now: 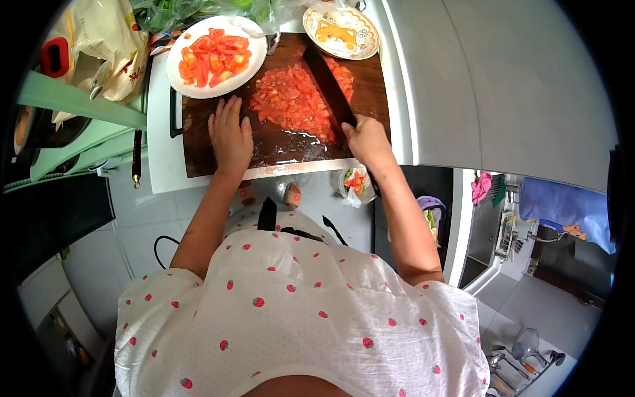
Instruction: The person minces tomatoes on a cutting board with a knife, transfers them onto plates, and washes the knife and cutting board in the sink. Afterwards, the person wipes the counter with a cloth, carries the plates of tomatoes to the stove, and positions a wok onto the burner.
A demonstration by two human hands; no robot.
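My right hand (369,140) grips the handle of a dark, broad-bladed kitchen knife (329,86). The blade points up and left across a heap of chopped tomato (291,99), with some pieces on its right side. Under the heap is a dark wooden cutting board (211,149), wet near its front edge. My left hand (231,132) lies flat on the board's left part, fingers stretched out and holding nothing. Just above its fingertips stands a white plate (175,74) of tomato pieces (215,58).
A patterned plate (366,46) with a cartoon animal stands at the board's upper right. Leafy greens (165,14) in plastic lie at the back. A plastic bag (112,46) is at left. Below the counter edge is a bin (355,186) with scraps. A grey panel (509,86) borders the right.
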